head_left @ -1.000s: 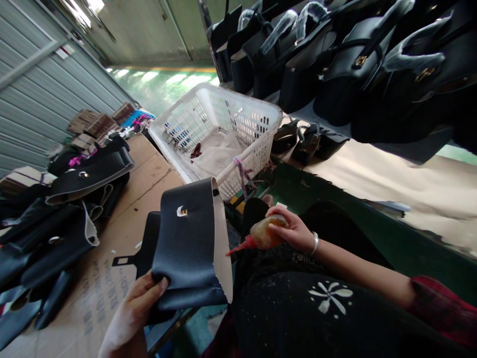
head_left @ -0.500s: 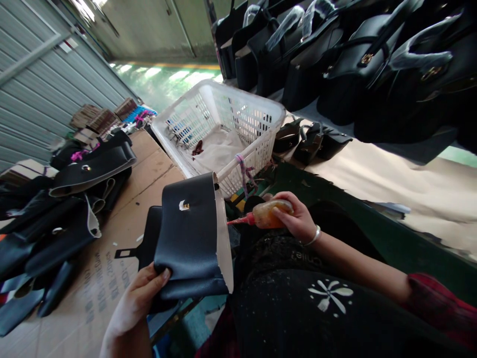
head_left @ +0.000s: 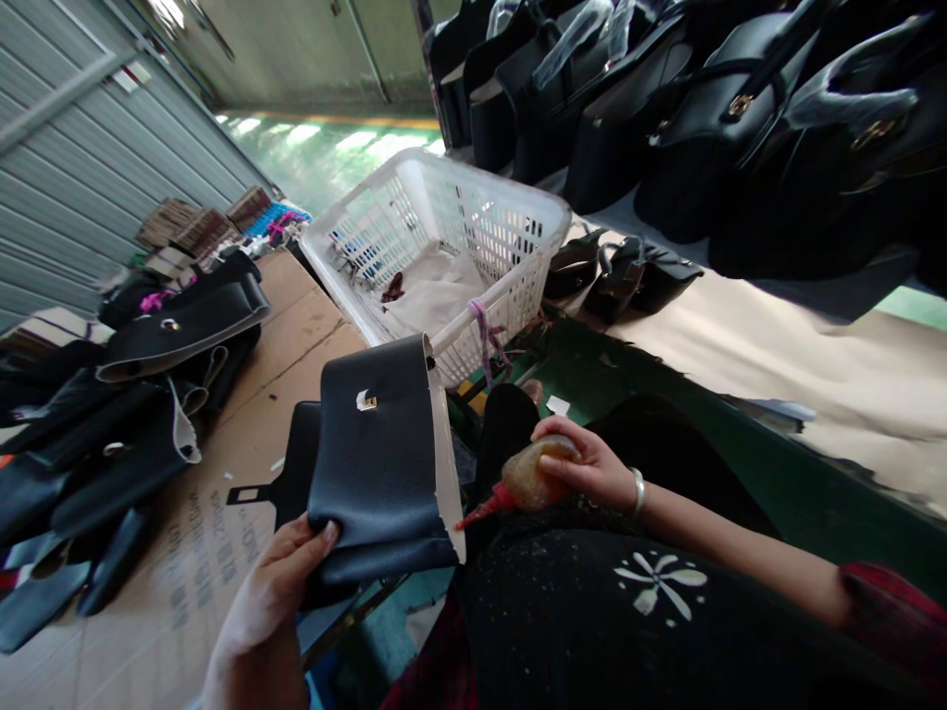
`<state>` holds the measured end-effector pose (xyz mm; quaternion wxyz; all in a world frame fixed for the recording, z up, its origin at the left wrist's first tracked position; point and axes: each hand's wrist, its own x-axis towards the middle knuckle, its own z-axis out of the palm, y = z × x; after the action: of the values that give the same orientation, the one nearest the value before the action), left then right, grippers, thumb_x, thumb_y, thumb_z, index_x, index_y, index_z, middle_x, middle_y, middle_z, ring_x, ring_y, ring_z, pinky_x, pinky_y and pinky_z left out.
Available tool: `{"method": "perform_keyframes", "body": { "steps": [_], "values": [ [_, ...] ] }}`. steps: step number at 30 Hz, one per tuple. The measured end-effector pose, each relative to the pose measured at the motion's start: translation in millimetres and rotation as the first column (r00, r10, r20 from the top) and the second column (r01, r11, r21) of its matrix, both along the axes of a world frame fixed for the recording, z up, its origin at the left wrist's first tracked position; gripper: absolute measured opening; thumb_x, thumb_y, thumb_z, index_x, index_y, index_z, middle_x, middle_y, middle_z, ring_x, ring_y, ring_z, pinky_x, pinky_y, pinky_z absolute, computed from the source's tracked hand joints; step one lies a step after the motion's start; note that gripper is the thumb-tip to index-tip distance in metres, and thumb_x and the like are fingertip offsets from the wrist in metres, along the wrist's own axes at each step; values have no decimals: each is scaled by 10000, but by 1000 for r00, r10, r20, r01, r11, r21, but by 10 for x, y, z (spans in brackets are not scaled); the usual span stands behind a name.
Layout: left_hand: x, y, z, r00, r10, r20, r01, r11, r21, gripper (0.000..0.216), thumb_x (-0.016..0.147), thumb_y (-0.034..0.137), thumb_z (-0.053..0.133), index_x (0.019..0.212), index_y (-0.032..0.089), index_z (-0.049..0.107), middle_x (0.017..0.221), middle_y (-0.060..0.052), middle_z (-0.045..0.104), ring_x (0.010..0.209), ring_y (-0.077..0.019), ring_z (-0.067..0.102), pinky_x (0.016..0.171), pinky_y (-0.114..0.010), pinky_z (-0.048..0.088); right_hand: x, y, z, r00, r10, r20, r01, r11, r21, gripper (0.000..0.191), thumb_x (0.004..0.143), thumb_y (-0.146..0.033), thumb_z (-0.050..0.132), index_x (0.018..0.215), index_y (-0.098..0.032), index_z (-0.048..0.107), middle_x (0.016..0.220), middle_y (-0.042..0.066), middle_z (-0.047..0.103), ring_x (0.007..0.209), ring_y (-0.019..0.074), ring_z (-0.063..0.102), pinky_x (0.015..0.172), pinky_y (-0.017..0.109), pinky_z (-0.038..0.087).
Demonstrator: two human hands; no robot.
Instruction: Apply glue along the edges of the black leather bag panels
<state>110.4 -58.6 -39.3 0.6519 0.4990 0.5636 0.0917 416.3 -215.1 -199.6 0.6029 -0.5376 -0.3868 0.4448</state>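
My left hand (head_left: 285, 562) is closed on the lower left corner of a black bag panel (head_left: 377, 454), thumb on its face. The panel is folded, with a small gold metal fitting (head_left: 367, 400) near its top and a pale raw edge (head_left: 448, 473) on the right. A black strap piece with a slotted end (head_left: 255, 493) sticks out behind it. My right hand (head_left: 592, 463) is wrapped round a squeeze glue bottle (head_left: 537, 473) of amber liquid. The bottle's red nozzle (head_left: 480, 508) points down-left, its tip at the lower part of the pale edge.
A white plastic basket (head_left: 510, 202) with pale sheets inside stands ahead. More black bag pieces (head_left: 184, 335) are heaped on the cardboard-covered table (head_left: 296, 306) at left. Finished-looking black handbags (head_left: 710, 128) line a rack at upper right, above brown paper (head_left: 814, 365).
The bottle has moved down along the panel's pale edge, from about its middle to near its bottom, and tilts more steeply. My left hand and the panel have hardly moved.
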Motion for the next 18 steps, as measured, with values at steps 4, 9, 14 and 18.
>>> {"method": "perform_keyframes", "body": {
  "steps": [4, 9, 14, 18],
  "values": [
    [11, -22, 14, 1000, 6, -7, -6, 1000, 0, 406, 567, 505, 891, 675, 145, 737, 582, -21, 608, 503, -130, 538, 505, -218, 477, 66, 51, -53, 987, -152, 55, 151, 988, 23, 282, 782, -460, 709, 927, -236, 618, 829, 25, 613, 723, 190, 586, 661, 304, 502],
    [-21, -18, -6, 1000, 22, 15, -23, 999, 32, 370, 596, 480, 881, 694, 147, 756, 610, -36, 647, 512, -148, 553, 505, -239, 484, 127, 61, -58, 963, -263, 57, 264, 965, -4, 295, 775, -469, 710, 938, -240, 618, 850, 28, 618, 733, 191, 583, 676, 310, 502],
    [40, -10, -8, 994, 71, 78, -73, 997, 24, 319, 553, 413, 914, 646, 151, 758, 645, -44, 682, 592, -158, 605, 591, -218, 511, 38, 35, -56, 990, -143, 3, 143, 990, -3, 287, 762, -452, 720, 926, -232, 633, 833, 25, 623, 740, 192, 595, 677, 301, 508],
    [39, -8, 0, 988, 62, 144, -50, 995, -83, 304, 564, 385, 905, 756, 172, 801, 670, -59, 710, 646, -203, 660, 623, -246, 540, 54, 97, -121, 942, -333, -43, 331, 942, -62, 317, 737, -457, 747, 924, -233, 623, 835, 15, 616, 730, 179, 576, 686, 300, 494]
  ]
}}
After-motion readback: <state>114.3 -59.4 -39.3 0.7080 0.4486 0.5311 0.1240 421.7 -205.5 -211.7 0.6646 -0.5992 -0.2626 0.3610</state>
